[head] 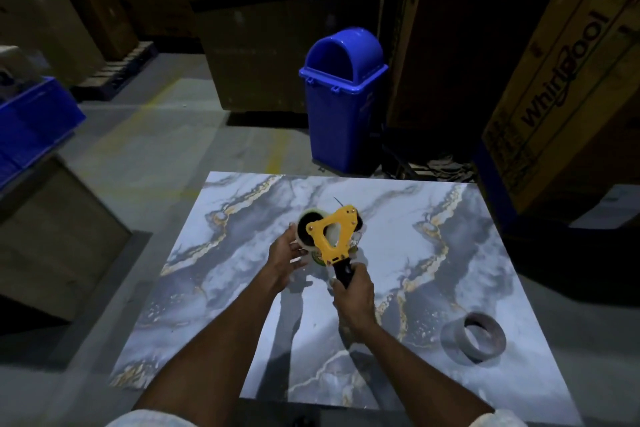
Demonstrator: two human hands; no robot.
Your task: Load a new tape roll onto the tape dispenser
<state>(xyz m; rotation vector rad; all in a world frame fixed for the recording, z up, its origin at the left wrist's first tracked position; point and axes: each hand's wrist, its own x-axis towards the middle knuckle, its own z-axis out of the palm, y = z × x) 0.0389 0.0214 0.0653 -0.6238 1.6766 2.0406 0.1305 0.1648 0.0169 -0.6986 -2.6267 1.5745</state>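
A yellow tape dispenser (pixel 334 236) with a black handle is held above the marble-patterned table (pixel 433 253). My right hand (pixel 353 295) is shut on the black handle from below. A clear tape roll (pixel 308 229) sits at the dispenser's left side, and my left hand (pixel 285 253) cups its outer edge with fingers spread against it. How far the roll sits on the hub is hidden by the yellow frame. An empty brown cardboard core (pixel 474 336) lies on its side at the table's near right.
A blue swing-lid bin (pixel 343 97) stands on the floor beyond the table's far edge. Large cardboard boxes (pixel 571 87) rise at the right and back. A blue crate (pixel 31 125) rests on a box at the left.
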